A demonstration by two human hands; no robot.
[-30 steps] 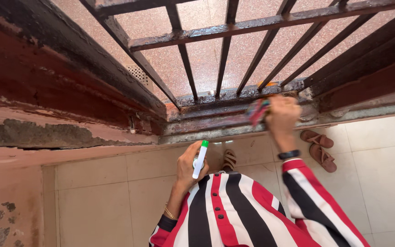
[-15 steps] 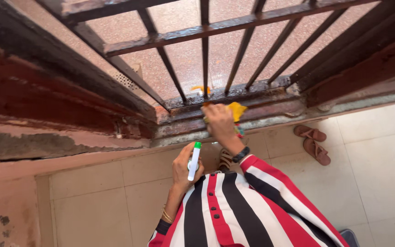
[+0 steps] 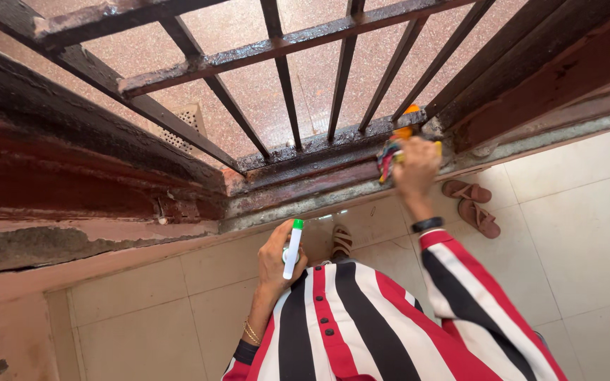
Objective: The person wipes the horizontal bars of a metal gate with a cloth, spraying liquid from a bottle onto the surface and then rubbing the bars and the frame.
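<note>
My right hand (image 3: 416, 166) presses a multicoloured cloth (image 3: 390, 154) against the bottom rail of a dark metal gate (image 3: 333, 144), near its right corner post. A black band sits on that wrist. My left hand (image 3: 279, 257) is held close to my body and grips a white spray bottle with a green cap (image 3: 293, 247), pointing up. A gold bangle shows on the left wrist. My sleeves are striped red, black and white.
A pair of brown sandals (image 3: 471, 204) lies on the beige floor tiles right of my right arm. The gate's vertical bars (image 3: 284, 85) rise above a reddish speckled floor with a small drain grate (image 3: 181, 127). A worn red wall ledge (image 3: 72, 183) runs at left.
My right hand with the cloth has slid along the bottom rail, first left and now back to the right corner. The left hand has kept the spray bottle near my body.
</note>
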